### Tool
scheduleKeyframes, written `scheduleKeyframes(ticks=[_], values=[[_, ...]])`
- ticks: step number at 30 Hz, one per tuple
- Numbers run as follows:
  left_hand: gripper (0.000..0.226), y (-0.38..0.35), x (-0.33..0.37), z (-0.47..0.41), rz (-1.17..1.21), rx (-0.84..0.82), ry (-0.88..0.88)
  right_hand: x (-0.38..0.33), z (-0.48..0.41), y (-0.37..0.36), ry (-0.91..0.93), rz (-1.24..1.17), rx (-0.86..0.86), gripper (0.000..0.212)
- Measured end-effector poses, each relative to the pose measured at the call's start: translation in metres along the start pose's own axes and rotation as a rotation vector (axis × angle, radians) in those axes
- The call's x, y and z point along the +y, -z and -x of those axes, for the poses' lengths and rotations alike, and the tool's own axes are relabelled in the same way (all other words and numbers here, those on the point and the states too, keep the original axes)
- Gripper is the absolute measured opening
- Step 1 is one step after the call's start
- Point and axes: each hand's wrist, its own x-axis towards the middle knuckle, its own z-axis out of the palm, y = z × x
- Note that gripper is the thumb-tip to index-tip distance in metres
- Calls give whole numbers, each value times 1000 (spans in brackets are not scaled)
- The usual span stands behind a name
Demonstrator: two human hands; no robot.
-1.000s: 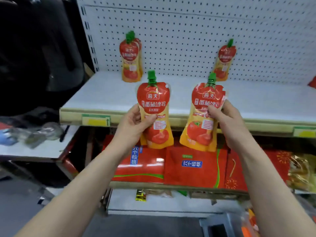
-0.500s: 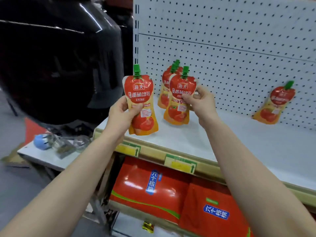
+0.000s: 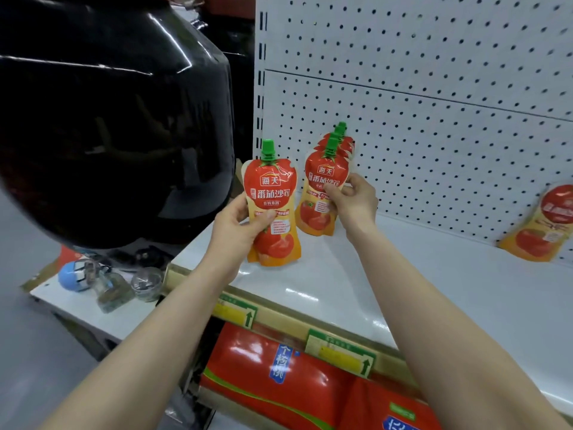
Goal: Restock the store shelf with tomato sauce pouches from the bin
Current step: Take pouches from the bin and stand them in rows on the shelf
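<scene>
Where light strikes their glossy film, the first pouch [image 3: 273,193] and second pouch [image 3: 319,178] show red tops, orange bases, green caps. Your left hand [image 3: 238,225] curls round the first, upright over the smooth white shelf [image 3: 403,274]; your right hand [image 3: 353,200] pinches the second, standing before the row of pouches [image 3: 344,143] at the perforated pegboard [image 3: 434,119].

A row of pouches [image 3: 344,143] stands at the shelf's [image 3: 341,274] back left corner against the back panel [image 3: 434,135]. The right hand [image 3: 353,203] pinches the front pouch [image 3: 319,193]. Just left, near the shelf's left edge, the left hand [image 3: 238,225] holds a second pouch [image 3: 273,206]. A lone pouch [image 3: 539,231] leans far right. Bags [image 3: 263,367] lie beneath.
</scene>
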Motion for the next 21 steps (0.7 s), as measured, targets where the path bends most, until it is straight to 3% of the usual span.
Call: scheduleKeyframes(ticks=[12, 14, 16, 21], values=[[32, -14, -10, -4, 23, -87, 22, 0, 4, 1, 53, 19, -23, 22], [30, -16, -12, -4, 11, -100, 33, -6, 13, 9, 117, 96, 76, 31], [27, -19, -14, -4, 7, -112, 48, -19, 27, 19, 214, 109, 159, 25], [28, -31, -15, -4, -23, -169, 61, -37, 51, 30, 160, 3, -369, 17]])
